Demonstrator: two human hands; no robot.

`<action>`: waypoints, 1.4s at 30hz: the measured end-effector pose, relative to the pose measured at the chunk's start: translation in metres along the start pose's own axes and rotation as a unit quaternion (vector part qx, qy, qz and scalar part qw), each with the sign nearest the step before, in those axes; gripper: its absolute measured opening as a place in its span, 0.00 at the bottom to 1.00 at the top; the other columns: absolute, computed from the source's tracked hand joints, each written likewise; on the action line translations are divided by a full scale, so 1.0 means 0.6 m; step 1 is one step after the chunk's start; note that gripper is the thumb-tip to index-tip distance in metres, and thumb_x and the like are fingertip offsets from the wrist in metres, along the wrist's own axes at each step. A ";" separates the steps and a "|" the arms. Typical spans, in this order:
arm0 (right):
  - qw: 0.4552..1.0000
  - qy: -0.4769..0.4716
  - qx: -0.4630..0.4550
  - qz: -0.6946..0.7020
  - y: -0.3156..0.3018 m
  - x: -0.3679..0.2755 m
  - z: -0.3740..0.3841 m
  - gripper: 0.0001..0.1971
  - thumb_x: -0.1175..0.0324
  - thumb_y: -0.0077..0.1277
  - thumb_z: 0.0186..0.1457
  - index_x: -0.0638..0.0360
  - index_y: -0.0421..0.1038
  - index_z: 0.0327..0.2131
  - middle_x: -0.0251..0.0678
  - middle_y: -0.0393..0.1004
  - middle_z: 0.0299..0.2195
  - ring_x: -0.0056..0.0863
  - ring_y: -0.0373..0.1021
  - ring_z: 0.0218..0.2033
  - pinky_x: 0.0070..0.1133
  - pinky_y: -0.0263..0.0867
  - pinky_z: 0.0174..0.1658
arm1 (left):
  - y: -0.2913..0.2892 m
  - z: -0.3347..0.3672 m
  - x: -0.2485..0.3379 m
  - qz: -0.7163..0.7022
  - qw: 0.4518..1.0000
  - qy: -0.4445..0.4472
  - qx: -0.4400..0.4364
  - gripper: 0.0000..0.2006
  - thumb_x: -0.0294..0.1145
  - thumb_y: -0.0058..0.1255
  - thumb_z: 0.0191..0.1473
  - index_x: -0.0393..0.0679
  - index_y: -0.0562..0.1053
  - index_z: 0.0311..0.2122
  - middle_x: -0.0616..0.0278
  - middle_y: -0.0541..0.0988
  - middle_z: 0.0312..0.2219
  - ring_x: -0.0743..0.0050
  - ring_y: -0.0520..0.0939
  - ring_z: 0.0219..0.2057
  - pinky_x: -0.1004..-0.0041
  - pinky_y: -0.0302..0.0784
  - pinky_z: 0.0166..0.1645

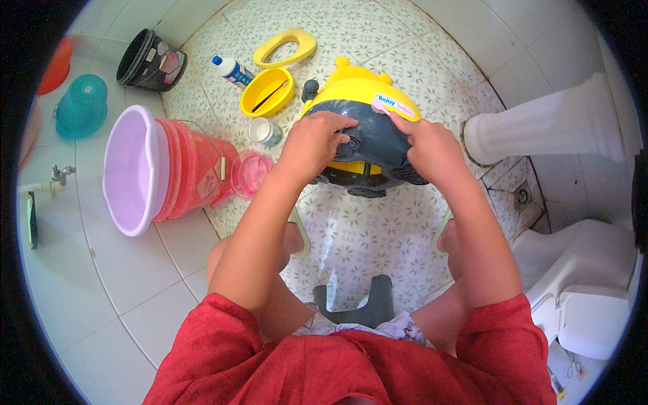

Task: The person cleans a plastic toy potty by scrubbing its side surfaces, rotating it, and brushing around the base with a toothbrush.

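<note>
A car-shaped baby potty (370,138), yellow with a dark grey lower body and wheels, stands tilted on the floor in front of me. Its rounded dark side is turned toward me. At its left, my left hand (312,145) has its fingers bent against the dark body beside a wheel. My right hand (432,154) grips the right side, its index finger stretched along the edge by an oval label (397,106). Beyond my left hand, a yellow bowl (278,102) holds a thin dark brush-like stick (270,96). A yellow ring-shaped seat (285,47) lies farther back.
Left of the potty are a small white tub (264,131), a blue-capped bottle (233,70), a pink dipper (253,173), and a red bucket (192,170) with a lilac basin (131,170). A black bucket (152,62) lies behind. A pedestal (547,121) and toilet (580,283) flank my right.
</note>
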State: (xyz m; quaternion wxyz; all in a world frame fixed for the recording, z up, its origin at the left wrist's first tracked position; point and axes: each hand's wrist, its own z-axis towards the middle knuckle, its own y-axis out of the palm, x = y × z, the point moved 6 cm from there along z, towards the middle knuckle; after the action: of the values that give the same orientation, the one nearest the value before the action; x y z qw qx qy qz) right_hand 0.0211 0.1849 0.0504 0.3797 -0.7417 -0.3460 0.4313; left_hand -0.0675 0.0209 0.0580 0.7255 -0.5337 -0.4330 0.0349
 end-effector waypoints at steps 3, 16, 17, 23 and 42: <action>0.998 -0.042 0.045 0.017 0.012 -0.021 0.003 0.34 0.80 0.42 0.47 0.29 0.65 0.56 0.44 0.76 0.33 0.42 0.74 0.34 0.35 0.69 0.39 | 0.012 0.008 0.008 -0.003 1.000 -0.009 -0.023 0.14 0.26 0.58 0.44 0.48 0.79 0.40 0.55 0.80 0.36 0.55 0.80 0.38 0.64 0.75 0.43; 0.999 -0.048 0.011 0.015 0.004 -0.023 0.007 0.28 0.76 0.44 0.52 0.31 0.67 0.54 0.45 0.76 0.36 0.44 0.73 0.34 0.34 0.68 0.41 | 0.013 0.005 0.011 -0.014 0.999 -0.008 -0.044 0.14 0.26 0.57 0.46 0.46 0.77 0.41 0.53 0.79 0.37 0.53 0.80 0.39 0.64 0.75 0.44; 0.997 -0.062 0.031 0.039 0.010 -0.027 0.008 0.27 0.75 0.45 0.53 0.30 0.67 0.54 0.46 0.76 0.36 0.45 0.73 0.34 0.34 0.68 0.41 | 0.014 0.007 0.014 -0.023 0.999 -0.005 -0.045 0.14 0.27 0.58 0.45 0.46 0.78 0.40 0.53 0.80 0.36 0.53 0.79 0.39 0.62 0.74 0.44; 0.999 -0.038 0.003 0.014 -0.015 0.023 0.006 0.25 0.74 0.43 0.51 0.33 0.71 0.51 0.44 0.76 0.37 0.44 0.74 0.36 0.37 0.69 0.40 | 0.010 0.000 0.018 -0.010 0.999 -0.010 -0.042 0.14 0.24 0.56 0.46 0.45 0.77 0.42 0.53 0.79 0.38 0.54 0.80 0.40 0.65 0.75 0.45; 0.996 0.011 -0.052 0.071 -0.018 0.053 0.014 0.23 0.74 0.43 0.52 0.31 0.73 0.49 0.47 0.76 0.35 0.46 0.74 0.35 0.34 0.68 0.41 | 0.003 -0.003 0.003 0.004 0.999 -0.020 -0.050 0.15 0.24 0.56 0.47 0.47 0.77 0.43 0.54 0.80 0.38 0.53 0.80 0.40 0.65 0.75 0.45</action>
State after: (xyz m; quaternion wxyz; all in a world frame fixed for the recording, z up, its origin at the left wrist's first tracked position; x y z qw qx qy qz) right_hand 0.0237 0.2191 0.0450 0.3128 -0.7876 -0.3108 0.4304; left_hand -0.0645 0.0211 0.0573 0.6889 -0.5706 -0.4462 0.0263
